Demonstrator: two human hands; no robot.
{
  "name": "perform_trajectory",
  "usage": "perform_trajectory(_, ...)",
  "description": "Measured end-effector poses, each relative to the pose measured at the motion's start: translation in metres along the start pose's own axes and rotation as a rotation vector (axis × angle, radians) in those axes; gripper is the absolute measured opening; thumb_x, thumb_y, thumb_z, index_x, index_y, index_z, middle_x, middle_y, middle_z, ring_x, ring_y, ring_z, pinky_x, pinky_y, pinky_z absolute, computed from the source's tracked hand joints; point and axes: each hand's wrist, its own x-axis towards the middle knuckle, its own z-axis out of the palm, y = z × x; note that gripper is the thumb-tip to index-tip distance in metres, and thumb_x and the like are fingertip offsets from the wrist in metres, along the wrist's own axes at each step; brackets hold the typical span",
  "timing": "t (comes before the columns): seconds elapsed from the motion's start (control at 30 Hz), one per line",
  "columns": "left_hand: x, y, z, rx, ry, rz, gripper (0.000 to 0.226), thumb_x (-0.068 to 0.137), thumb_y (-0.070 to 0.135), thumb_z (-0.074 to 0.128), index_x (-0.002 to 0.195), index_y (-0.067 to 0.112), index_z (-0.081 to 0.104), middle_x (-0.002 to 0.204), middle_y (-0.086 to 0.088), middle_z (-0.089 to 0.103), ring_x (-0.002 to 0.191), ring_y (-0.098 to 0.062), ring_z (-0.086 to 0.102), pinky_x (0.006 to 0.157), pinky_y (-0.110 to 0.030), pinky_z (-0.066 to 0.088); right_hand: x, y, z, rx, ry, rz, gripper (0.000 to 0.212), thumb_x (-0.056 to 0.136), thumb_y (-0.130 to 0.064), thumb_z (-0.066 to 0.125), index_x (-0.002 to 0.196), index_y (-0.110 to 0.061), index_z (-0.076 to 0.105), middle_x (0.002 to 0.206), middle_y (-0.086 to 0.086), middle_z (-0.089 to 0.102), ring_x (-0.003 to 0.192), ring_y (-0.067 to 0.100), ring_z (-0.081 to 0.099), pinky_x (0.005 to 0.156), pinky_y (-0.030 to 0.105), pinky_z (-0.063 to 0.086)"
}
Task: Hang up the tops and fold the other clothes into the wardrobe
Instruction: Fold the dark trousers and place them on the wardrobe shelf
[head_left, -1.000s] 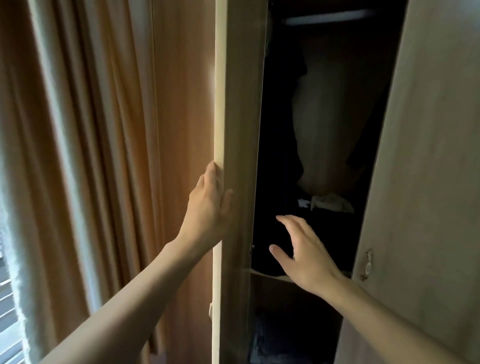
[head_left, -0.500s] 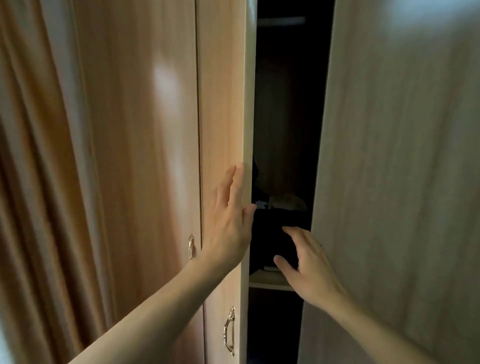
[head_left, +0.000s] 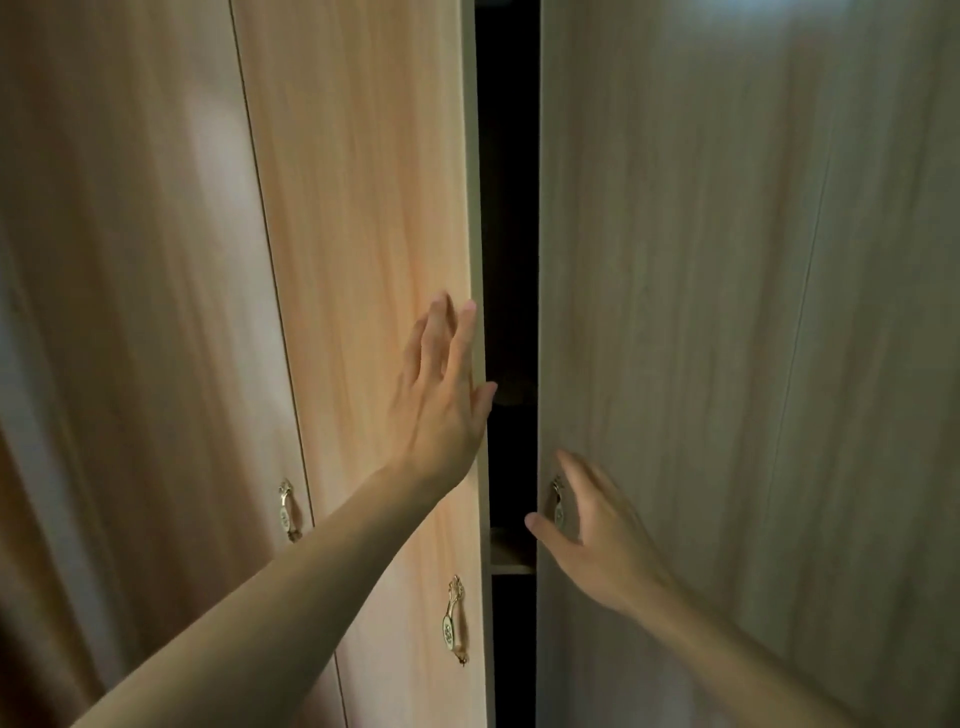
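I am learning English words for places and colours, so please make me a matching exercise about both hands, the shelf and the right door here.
1 left hand
2 right hand
3 shelf
4 right door

A in the dark gap
B grey, in shade
C flat on the orange door
D in front of a handle

Pairs: 1-C, 2-D, 3-A, 4-B

Little shows inside the wardrobe (head_left: 363, 208)
Its gap (head_left: 506, 208) is too dark to tell contents; the right hand (head_left: 597, 540) covers part of a door handle (head_left: 557, 489); the left hand (head_left: 441, 405) is blurred.
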Motion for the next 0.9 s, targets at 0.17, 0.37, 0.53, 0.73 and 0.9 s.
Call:
perform_trajectory(0.17, 0.014, 0.006, 0.027, 0.012, -0.014, -0.065, 0.085, 0.094, 0.049, 0.060, 0.157, 0.039, 0.004, 0.167, -0.001, 0.006, 0.150, -0.031, 0.019, 0.110, -0.049, 0.039, 0.019, 0.004, 0.009, 0.014, -0.034, -0.014, 0.081, 0.095, -0.049, 0.057, 0.158, -0.023, 0.012, 0.163, -0.008, 0.017, 0.147, 0.009, 0.023, 0.110, 0.017, 0.019)
perform_trajectory(0.37, 0.027, -0.001, 0.060, 0.044, 0.046, -0.002, 0.087, 0.089, 0.059, 0.060, 0.157, 0.040, 0.009, 0.165, -0.002, 0.014, 0.142, -0.031, 0.026, 0.106, -0.047, 0.043, 0.044, 0.002, 0.020, 0.063, -0.076, -0.006, 0.083, 0.093, -0.050, 0.059, 0.158, -0.025, 0.014, 0.164, -0.007, 0.013, 0.149, 0.011, 0.016, 0.119, 0.026, 0.020)
perform_trajectory(0.53, 0.038, -0.008, 0.078, 0.000, 0.037, 0.064, 0.087, 0.085, 0.060, 0.064, 0.156, 0.035, 0.019, 0.165, -0.004, 0.017, 0.142, -0.032, 0.029, 0.103, -0.046, 0.046, 0.068, -0.002, 0.026, -0.039, -0.045, 0.030, 0.074, 0.089, -0.042, 0.066, 0.150, -0.019, 0.031, 0.149, 0.001, 0.035, 0.136, 0.020, 0.037, 0.107, 0.022, 0.033)
perform_trajectory(0.73, 0.046, -0.022, 0.112, 0.000, -0.020, 0.146, 0.079, 0.093, 0.056, 0.057, 0.157, 0.030, 0.018, 0.167, -0.005, 0.009, 0.152, -0.030, 0.014, 0.111, -0.044, 0.037, 0.099, 0.004, 0.030, -0.213, -0.030, 0.112, 0.072, 0.090, -0.044, 0.064, 0.150, -0.021, 0.031, 0.158, 0.009, 0.021, 0.143, 0.029, 0.029, 0.112, 0.035, 0.033)
perform_trajectory(0.9, 0.046, -0.042, 0.136, 0.031, -0.029, 0.240, 0.071, 0.100, 0.046, 0.048, 0.159, 0.030, 0.012, 0.168, -0.005, 0.002, 0.154, -0.029, 0.003, 0.117, -0.045, 0.019, 0.117, 0.016, 0.035, -0.326, -0.013, 0.144, 0.070, 0.093, -0.049, 0.057, 0.151, -0.020, 0.030, 0.162, 0.011, 0.011, 0.146, 0.032, 0.024, 0.116, 0.041, 0.032)
